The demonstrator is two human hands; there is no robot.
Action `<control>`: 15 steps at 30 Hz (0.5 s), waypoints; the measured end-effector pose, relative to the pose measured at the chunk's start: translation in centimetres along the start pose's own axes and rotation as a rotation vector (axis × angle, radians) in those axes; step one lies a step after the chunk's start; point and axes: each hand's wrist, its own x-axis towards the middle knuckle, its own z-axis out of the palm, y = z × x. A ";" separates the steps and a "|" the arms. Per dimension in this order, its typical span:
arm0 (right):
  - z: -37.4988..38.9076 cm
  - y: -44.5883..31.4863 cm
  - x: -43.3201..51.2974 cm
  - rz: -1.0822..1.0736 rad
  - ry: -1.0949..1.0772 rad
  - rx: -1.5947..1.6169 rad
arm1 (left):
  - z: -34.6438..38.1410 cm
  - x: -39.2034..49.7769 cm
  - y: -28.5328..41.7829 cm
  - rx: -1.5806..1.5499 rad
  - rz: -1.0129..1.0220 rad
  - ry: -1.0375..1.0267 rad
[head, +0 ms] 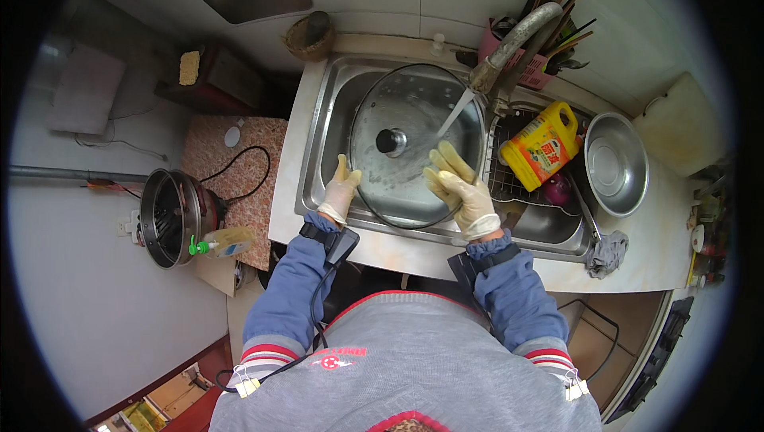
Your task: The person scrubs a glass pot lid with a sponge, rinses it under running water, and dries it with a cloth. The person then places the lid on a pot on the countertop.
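Observation:
A round clear glass pot lid (412,190) with a dark rim and a black knob (391,141) lies over the left basin of a stainless steel sink (335,104). My left hand (339,190), in a pale glove, grips the lid's left edge between thumb and fingers. Gloved as well, my right hand (459,190) is over the lid's right part, its fingers extended and slightly apart. Whether they press on the glass is hard to tell. Water (456,111) runs from the faucet (518,35) onto the lid just beyond those fingertips.
Right of the lid, a yellow detergent jug (540,145) lies on a wire rack (500,178), near a metal bowl (615,163) and a grey rag (607,255). A pink utensil basket (533,74) stands behind the faucet. At left are an electric pot (161,217) and a pump bottle (230,243).

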 end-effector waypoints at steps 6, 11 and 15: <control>3.7 2.0 2.3 -0.071 0.062 -0.300 | 2.5 -4.1 6.0 -0.013 0.357 -0.097; 5.2 5.5 2.9 -0.149 0.121 -0.772 | 4.1 -6.3 11.2 -0.029 0.169 -0.134; 5.2 7.0 2.6 -0.523 -0.065 -1.185 | 4.0 -4.3 12.6 -0.226 -0.152 -0.147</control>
